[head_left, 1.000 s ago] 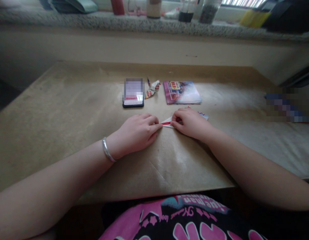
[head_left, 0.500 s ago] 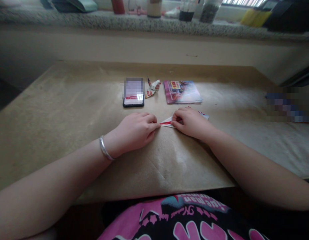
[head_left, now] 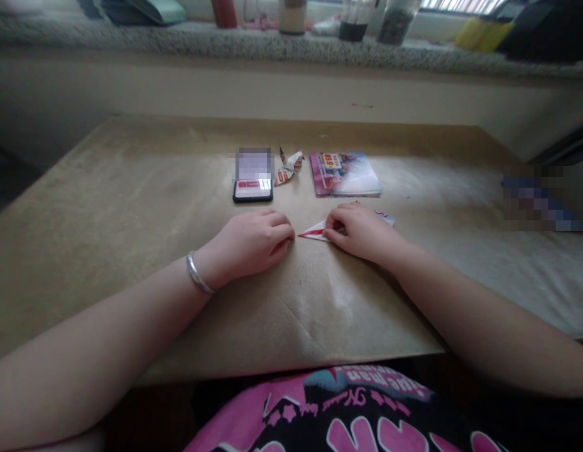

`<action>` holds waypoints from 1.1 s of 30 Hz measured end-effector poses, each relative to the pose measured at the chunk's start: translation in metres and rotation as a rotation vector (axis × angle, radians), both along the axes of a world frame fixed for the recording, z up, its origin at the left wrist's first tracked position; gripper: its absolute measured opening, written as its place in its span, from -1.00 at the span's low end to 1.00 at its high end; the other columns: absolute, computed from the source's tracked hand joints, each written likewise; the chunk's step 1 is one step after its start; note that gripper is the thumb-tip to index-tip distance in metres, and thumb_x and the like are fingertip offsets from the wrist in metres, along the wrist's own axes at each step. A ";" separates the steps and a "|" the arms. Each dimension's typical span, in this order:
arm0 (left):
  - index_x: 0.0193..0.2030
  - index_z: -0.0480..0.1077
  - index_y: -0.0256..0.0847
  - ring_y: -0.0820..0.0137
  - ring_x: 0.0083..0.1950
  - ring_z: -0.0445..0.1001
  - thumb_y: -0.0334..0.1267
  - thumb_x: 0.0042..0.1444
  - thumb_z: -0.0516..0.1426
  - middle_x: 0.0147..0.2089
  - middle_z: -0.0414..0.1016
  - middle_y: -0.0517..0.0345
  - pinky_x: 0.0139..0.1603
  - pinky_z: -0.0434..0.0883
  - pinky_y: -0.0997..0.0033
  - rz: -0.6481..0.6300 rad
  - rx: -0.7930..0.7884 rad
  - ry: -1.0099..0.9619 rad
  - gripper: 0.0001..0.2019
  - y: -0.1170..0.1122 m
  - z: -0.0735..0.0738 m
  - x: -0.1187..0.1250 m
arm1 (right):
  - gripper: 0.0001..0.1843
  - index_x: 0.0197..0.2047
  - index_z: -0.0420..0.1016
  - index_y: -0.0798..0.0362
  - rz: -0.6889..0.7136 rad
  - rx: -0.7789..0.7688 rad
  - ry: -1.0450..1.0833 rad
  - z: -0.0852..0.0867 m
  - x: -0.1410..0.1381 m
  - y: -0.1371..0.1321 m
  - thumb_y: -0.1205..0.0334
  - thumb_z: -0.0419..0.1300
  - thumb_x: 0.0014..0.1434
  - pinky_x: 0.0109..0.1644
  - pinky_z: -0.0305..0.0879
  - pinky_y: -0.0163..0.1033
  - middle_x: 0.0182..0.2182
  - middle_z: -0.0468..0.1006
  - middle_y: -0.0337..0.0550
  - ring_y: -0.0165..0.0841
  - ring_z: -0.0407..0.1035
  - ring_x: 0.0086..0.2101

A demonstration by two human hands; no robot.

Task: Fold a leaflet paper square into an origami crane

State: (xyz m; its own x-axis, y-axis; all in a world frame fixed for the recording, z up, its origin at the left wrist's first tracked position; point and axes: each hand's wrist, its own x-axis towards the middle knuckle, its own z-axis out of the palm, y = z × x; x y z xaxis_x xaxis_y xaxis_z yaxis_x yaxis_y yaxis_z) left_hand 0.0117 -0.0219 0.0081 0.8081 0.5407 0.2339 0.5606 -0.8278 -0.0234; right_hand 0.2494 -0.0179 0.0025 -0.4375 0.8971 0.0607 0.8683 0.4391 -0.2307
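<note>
A narrow, pointed piece of folded paper [head_left: 313,233], white with a red strip, lies on the table in front of me. My right hand [head_left: 360,232] is closed on its wider part and covers much of it; a printed corner shows beyond the knuckles. Just left of the paper's sharp tip, my left hand [head_left: 258,243] rests on the table with its fingers curled together, apart from the paper and with nothing visible in them. A silver bangle [head_left: 197,274] circles the left wrist.
Behind my hands lie a phone [head_left: 252,189], a folded paper crane [head_left: 289,167] and a stack of printed sheets [head_left: 345,174]. A blurred bluish object [head_left: 546,202] is at the far right. Jars and other items stand on the stone windowsill [head_left: 254,41].
My left hand has let go of the paper's tip and drawn slightly left, leaving a small gap. My right hand still holds the paper in the same place.
</note>
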 end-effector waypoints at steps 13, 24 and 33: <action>0.10 0.43 -0.26 0.23 0.05 0.46 -0.20 0.28 0.02 0.06 0.50 -0.05 0.08 0.44 0.23 -0.115 -0.003 -0.008 -0.66 0.002 -0.006 0.004 | -0.83 -0.35 0.47 0.08 0.022 0.044 -0.002 0.002 0.000 -0.002 0.23 0.08 0.18 -0.13 0.17 -0.20 -0.34 0.54 -0.07 -0.23 0.36 -0.27; 0.11 0.41 -0.24 0.25 0.03 0.47 -0.21 0.28 0.02 0.07 0.50 -0.02 0.01 0.45 0.27 -0.131 0.064 0.036 -0.66 0.000 -0.006 0.003 | -0.87 -0.42 0.43 0.09 -0.021 -0.024 0.060 0.001 -0.004 -0.001 0.27 0.14 0.14 -0.22 0.17 -0.28 -0.39 0.51 -0.09 -0.33 0.35 -0.36; 0.03 0.43 -0.25 0.29 -0.02 0.49 -0.22 0.29 -0.02 -0.01 0.54 0.01 -0.10 0.44 0.33 -0.112 0.154 0.096 -0.70 -0.006 -0.001 0.012 | -0.86 -0.41 0.43 0.09 -0.022 -0.021 0.056 0.000 -0.004 0.001 0.26 0.13 0.14 -0.20 0.17 -0.26 -0.38 0.51 -0.07 -0.30 0.35 -0.33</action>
State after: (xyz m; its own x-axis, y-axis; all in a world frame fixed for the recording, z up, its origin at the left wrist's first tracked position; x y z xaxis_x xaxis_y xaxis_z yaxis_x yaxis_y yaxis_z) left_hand 0.0233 -0.0279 0.0071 0.8837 0.4102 0.2254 0.4544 -0.8672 -0.2034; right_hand 0.2459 -0.0172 0.0025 -0.4138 0.9080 0.0651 0.8634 0.4141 -0.2882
